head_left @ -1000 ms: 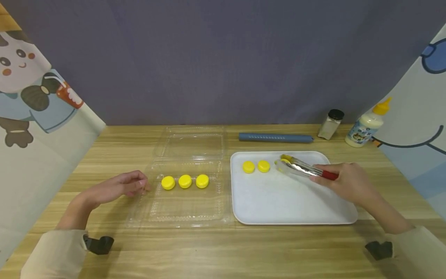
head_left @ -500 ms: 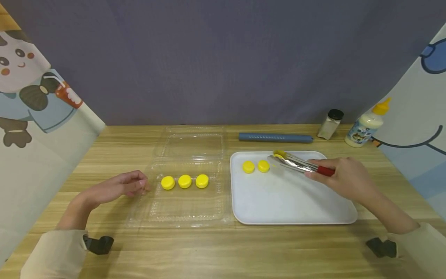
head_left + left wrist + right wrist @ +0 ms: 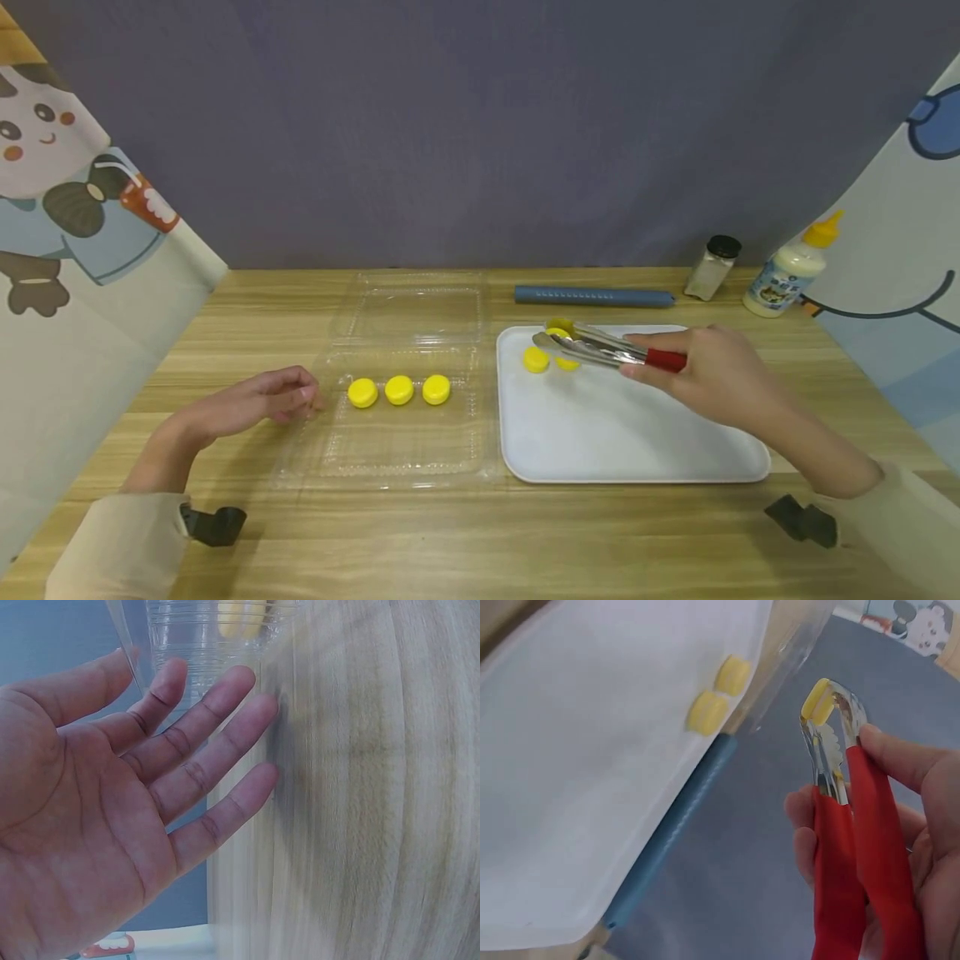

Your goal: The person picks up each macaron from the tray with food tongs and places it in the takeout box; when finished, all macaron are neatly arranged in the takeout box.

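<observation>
My right hand [image 3: 712, 375] grips the red handles of metal tongs [image 3: 881, 847]. Between the tongs' tips a round yellow macaron [image 3: 819, 703] is pinched, raised above the white tray [image 3: 637, 450]. Two more macarons, one on the left [image 3: 536, 360] and one partly behind the tongs [image 3: 567, 365], lie on the tray. Three macarons [image 3: 399, 390] stand in a row inside a clear plastic clamshell box [image 3: 405, 482], its lid folded back. My left hand [image 3: 112, 802] lies at the box's left edge, fingers loosely extended and holding nothing; whether the thumb touches the box I cannot tell.
Behind the tray lies a long blue-grey box [image 3: 592, 296]. At the back right stand a small black-capped jar [image 3: 711, 271] and a white bottle with a yellow nozzle [image 3: 787, 271]. A dark cloth wall [image 3: 480, 133] closes off the table's back.
With the tongs, my right hand has lifted a macaron off the tray and carried it left, over the two others. My left hand has stayed in place.
</observation>
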A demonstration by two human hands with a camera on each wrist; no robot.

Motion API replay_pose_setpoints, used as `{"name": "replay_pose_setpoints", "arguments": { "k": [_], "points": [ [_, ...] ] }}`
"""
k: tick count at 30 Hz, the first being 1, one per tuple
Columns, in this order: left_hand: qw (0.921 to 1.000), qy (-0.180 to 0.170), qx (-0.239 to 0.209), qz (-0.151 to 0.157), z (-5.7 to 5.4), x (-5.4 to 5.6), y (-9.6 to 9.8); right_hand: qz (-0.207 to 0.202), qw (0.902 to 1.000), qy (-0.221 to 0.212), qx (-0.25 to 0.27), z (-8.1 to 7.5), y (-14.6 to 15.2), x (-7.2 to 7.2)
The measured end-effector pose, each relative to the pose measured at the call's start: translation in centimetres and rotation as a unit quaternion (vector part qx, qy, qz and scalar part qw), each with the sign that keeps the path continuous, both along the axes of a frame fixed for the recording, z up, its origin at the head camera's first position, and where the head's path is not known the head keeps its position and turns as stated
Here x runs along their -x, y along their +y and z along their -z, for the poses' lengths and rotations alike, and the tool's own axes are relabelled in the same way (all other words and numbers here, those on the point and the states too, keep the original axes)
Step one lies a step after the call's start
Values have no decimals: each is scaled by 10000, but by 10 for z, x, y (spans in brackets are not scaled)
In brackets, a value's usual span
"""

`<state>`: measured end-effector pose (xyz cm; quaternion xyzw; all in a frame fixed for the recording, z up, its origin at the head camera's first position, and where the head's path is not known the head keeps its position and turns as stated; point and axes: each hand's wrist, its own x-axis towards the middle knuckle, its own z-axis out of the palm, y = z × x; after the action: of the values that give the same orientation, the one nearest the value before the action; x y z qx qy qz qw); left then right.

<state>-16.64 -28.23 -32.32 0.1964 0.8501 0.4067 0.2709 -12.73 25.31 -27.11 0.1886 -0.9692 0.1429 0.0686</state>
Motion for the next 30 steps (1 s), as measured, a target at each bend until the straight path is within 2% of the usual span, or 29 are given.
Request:
{"name": "replay_pose_setpoints", "arguments": {
  "k": [5,11,16,23,30],
  "points": [
    [9999,-24,-100,16,2,1,0,-233,9997,62,-59,-8,-19,1],
    [9999,-24,-106,3,2,1,2,-465,9988,-135,-83,-14,-46,2],
    [9999,-53,-89,-8,2,2,2,-812,9965,-189,12,-13,-69,3],
    [9998,-31,-204,19,2,1,2,-1400,9901,111,91,-6,-103,5],
    [9997,-47,-258,18,3,0,1,-1635,9865,87,79,-6,-137,9]
  ]
}}
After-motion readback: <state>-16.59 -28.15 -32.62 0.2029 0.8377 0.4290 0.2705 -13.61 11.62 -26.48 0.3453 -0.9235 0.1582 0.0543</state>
